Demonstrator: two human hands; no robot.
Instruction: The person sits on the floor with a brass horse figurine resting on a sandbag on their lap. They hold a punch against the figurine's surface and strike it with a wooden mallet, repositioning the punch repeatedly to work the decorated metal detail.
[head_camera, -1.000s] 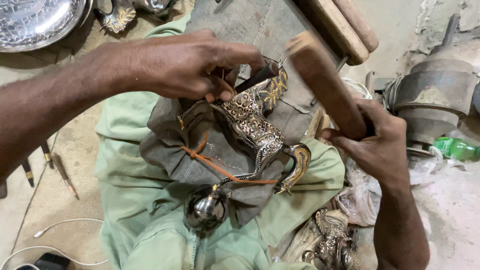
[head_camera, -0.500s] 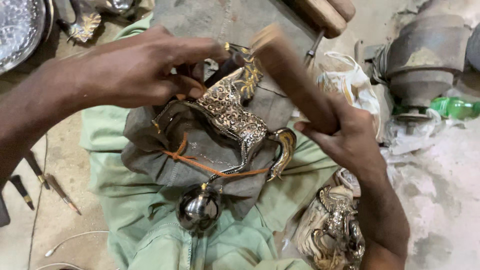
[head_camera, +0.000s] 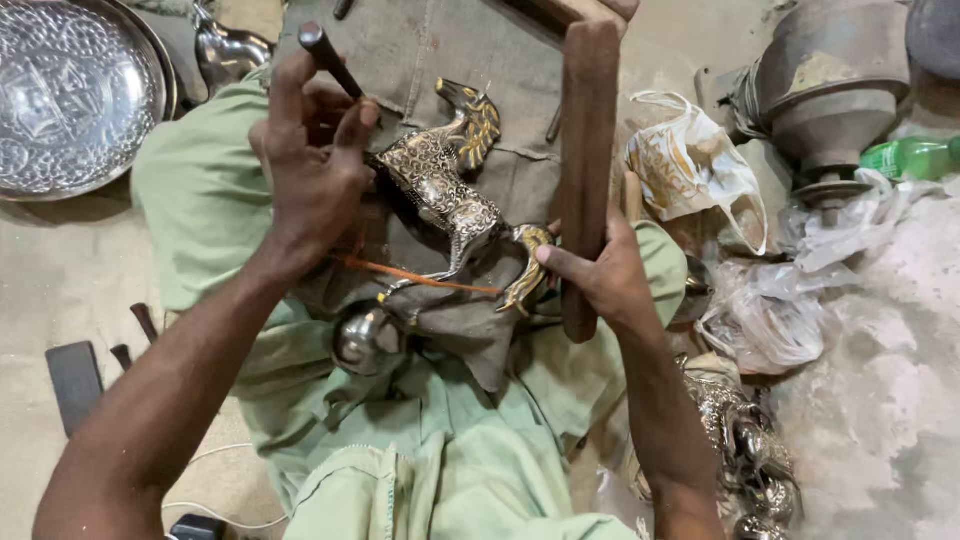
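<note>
Left hand (head_camera: 310, 170) grips a dark punch (head_camera: 330, 60) tilted onto the ornate metal horse figure (head_camera: 445, 190); right hand (head_camera: 600, 275) clasps a wooden mallet (head_camera: 588, 170) upright, poised; horse lies mid-lap on grey cloth (head_camera: 460, 320), cushioned for steadiness.

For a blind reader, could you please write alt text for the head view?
A left hand holds a thin dark metal punch against an engraved silver-and-gold metal horse figurine on grey cloth, while the right hand grips a long wooden mallet.
</note>
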